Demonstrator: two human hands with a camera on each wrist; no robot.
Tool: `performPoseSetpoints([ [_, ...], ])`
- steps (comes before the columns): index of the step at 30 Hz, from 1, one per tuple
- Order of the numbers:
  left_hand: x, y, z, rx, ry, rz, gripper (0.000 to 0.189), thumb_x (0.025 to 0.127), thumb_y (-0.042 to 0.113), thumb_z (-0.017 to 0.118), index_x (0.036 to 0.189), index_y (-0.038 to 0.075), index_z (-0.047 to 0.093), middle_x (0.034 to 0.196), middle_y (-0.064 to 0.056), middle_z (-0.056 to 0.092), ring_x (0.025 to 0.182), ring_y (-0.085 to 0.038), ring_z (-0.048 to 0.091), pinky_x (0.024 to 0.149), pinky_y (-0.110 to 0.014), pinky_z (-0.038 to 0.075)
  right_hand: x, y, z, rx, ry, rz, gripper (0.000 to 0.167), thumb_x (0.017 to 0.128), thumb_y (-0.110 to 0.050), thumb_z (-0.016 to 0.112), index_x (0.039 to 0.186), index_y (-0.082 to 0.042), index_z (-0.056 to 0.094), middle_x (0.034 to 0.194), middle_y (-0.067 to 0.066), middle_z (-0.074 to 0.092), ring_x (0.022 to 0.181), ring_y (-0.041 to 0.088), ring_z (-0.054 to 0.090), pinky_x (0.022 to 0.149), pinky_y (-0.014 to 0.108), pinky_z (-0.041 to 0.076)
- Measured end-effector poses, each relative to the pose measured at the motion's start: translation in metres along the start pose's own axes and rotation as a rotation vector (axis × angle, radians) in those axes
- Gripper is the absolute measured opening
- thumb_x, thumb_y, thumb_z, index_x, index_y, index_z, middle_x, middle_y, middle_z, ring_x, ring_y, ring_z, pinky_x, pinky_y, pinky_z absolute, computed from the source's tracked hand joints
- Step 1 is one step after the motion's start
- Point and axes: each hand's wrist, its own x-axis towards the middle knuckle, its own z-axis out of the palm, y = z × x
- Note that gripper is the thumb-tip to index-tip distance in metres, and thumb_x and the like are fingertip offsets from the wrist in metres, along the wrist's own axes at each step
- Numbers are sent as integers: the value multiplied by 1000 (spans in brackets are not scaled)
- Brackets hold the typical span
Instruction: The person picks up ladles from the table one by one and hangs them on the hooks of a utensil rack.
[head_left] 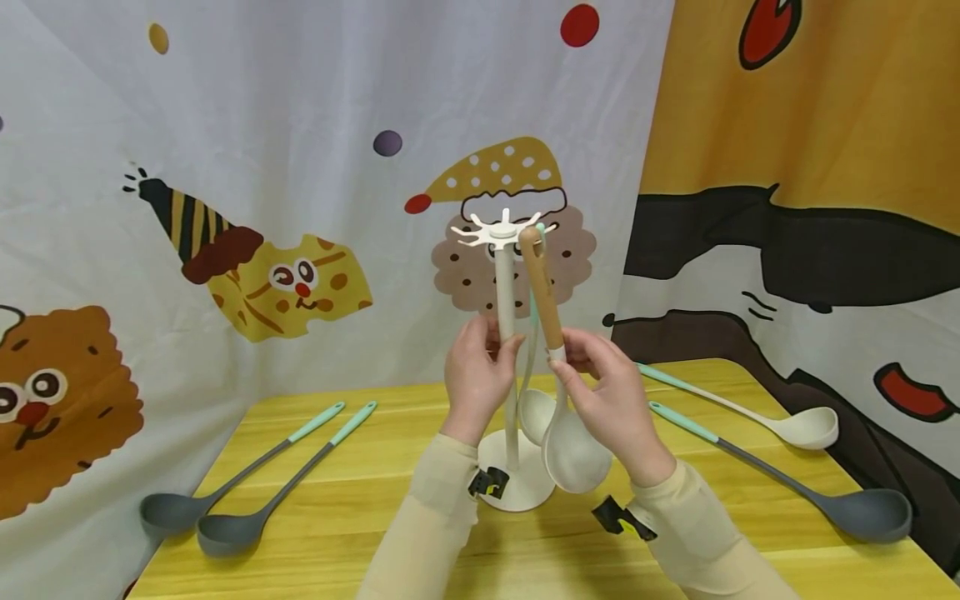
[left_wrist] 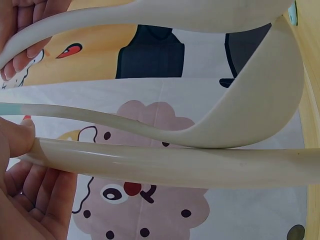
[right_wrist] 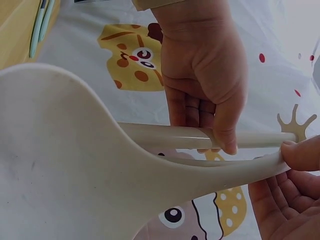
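A white utensil stand (head_left: 505,292) with a spoked hook ring on top stands upright on a round base. My left hand (head_left: 480,379) grips its pole, thumb and fingers around it, as the left wrist view confirms. In my right hand (head_left: 611,400) is a white ladle (head_left: 577,458) with a wooden handle, pinched near the neck, bowl down. The top of that handle is beside the hook ring; whether it touches a hook I cannot tell. Behind it hangs a white ladle (left_wrist: 265,95) with a mint handle, its bowl close to the pole.
Two grey ladles with mint handles, one (head_left: 172,512) and another (head_left: 232,533), lie on the left of the wooden table (head_left: 360,483). On the right lie a white ladle (head_left: 810,427) and a grey ladle (head_left: 870,514). A patterned curtain (head_left: 315,125) hangs behind.
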Motion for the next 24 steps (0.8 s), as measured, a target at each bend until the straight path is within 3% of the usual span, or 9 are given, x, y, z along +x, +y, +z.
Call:
performPoseSetpoints([
  [24,0,1,0,-7,-10,-20,20,92,19,73,99,4,61,85,-7,60,73,-19,61,63,-30,52,-2,0,1,55,-36,11,37,86,7,71,122,2,64,102,8,66,87,17,65,76,21,54],
])
